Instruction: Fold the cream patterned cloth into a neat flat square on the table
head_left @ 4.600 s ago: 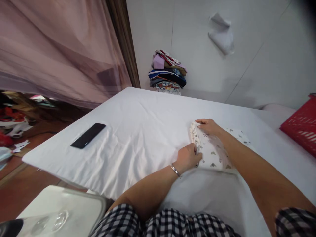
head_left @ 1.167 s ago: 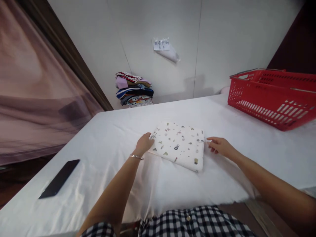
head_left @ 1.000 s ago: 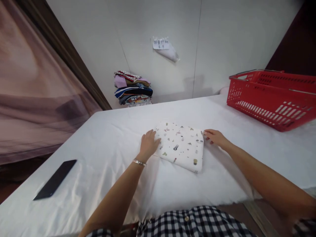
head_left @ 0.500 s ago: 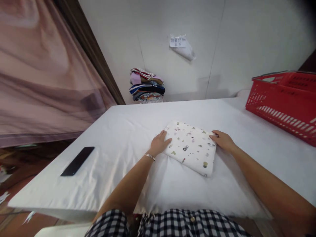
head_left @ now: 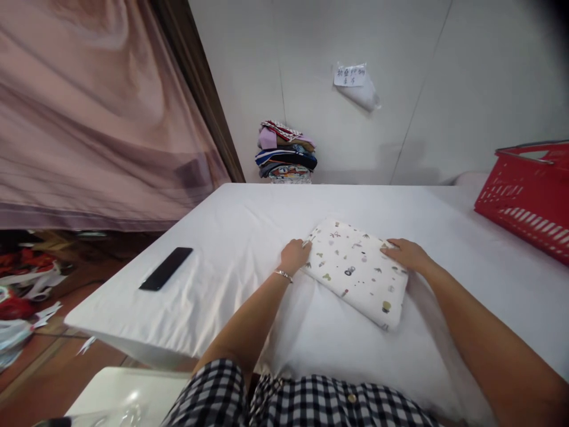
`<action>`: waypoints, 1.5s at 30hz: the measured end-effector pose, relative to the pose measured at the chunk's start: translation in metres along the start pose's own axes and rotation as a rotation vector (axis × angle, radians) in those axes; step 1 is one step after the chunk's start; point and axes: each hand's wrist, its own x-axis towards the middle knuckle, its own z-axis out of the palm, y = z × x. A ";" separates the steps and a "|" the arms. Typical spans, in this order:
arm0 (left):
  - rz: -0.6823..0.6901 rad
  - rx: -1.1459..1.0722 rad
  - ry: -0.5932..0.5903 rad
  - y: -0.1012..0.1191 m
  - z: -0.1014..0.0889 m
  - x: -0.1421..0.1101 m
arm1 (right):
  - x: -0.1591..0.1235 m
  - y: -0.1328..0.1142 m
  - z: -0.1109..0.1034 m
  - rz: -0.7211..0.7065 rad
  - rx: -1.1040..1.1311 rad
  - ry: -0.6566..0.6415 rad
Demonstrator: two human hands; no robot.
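The folded cloth (head_left: 357, 271) lies between my hands on the white table (head_left: 249, 219). My left hand (head_left: 294, 256) curls at its left edge; my right hand (head_left: 406, 254) lies open and flat on its right corner. It looks soft and light (floppy too), so I'd hold both sides. My left hand was flatter before.

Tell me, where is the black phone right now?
The phone lies flat on the white sheet near the bed's left edge, well to the left of the left hand and the folded cloth.
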 end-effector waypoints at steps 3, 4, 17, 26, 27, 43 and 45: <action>-0.025 0.004 -0.055 0.002 -0.002 0.003 | 0.011 0.004 -0.005 0.018 0.040 -0.070; -0.028 0.006 -0.067 0.002 -0.003 0.004 | 0.013 0.003 -0.007 0.008 0.047 -0.100; 0.065 0.038 -0.007 -0.001 -0.014 0.043 | 0.011 -0.008 -0.016 0.088 0.215 -0.032; 0.105 -0.072 0.100 -0.005 -0.005 0.050 | 0.001 -0.011 -0.007 0.088 0.263 -0.035; 0.137 -0.072 0.136 -0.003 -0.005 0.051 | 0.000 -0.012 -0.006 0.090 0.279 -0.022; 0.016 -0.234 0.136 0.012 0.006 0.069 | 0.009 -0.001 0.004 0.126 0.313 0.048; -0.031 -0.245 0.094 0.012 0.007 0.070 | 0.009 -0.001 0.004 0.123 0.313 0.043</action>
